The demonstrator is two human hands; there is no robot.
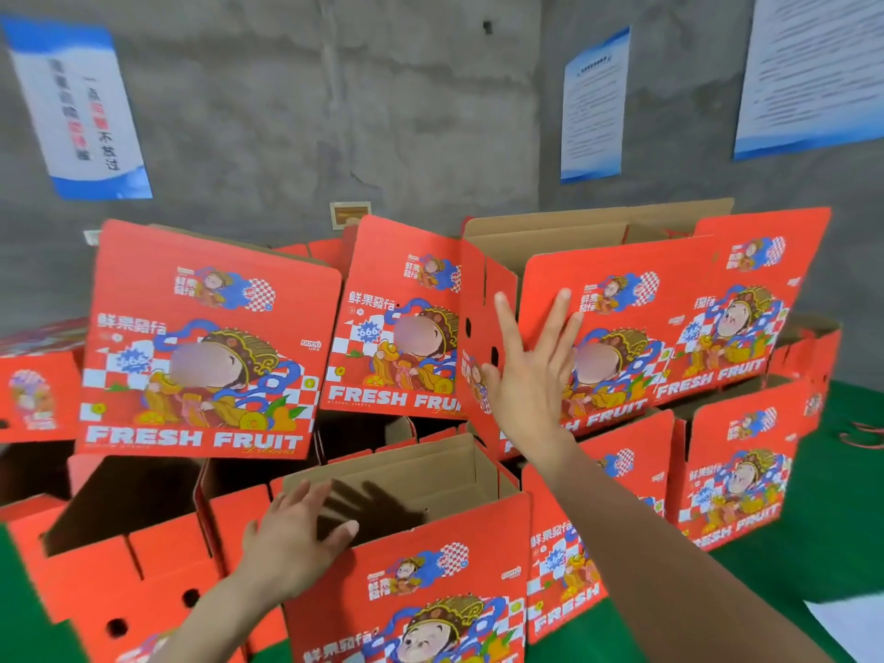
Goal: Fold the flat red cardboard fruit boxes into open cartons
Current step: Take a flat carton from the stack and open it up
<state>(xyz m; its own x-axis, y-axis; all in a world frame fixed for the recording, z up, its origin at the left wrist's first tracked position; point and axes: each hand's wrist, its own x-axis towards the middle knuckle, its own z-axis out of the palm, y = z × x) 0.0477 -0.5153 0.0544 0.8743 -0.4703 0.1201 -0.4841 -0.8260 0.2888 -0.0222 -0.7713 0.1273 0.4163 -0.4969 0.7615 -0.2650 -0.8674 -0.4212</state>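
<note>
A: So where is the front carton (430, 581)?
B: Low in the middle, standing upright. Its top is open, the brown inside shows, and its printed red face is toward the camera.
A: And the left hand (289, 545)?
B: At that carton's left rim. The fingers are spread and nearly straight, reaching over the edge, and they grip nothing. Its shadow falls on the inner wall.
A: The right hand (526, 378)?
B: Above and right of the front carton, with fingers straight and fanned. It is in front of the corner of a top carton (636, 299) stacked behind. It holds nothing, and I cannot tell whether it touches.
A: What else?
B: A tilted carton (201, 342) leans above and left of the front carton, and more stand on both sides. Green table (842, 519) shows to its right. Posters (79, 107) hang on the grey wall (335, 112) behind.
</note>
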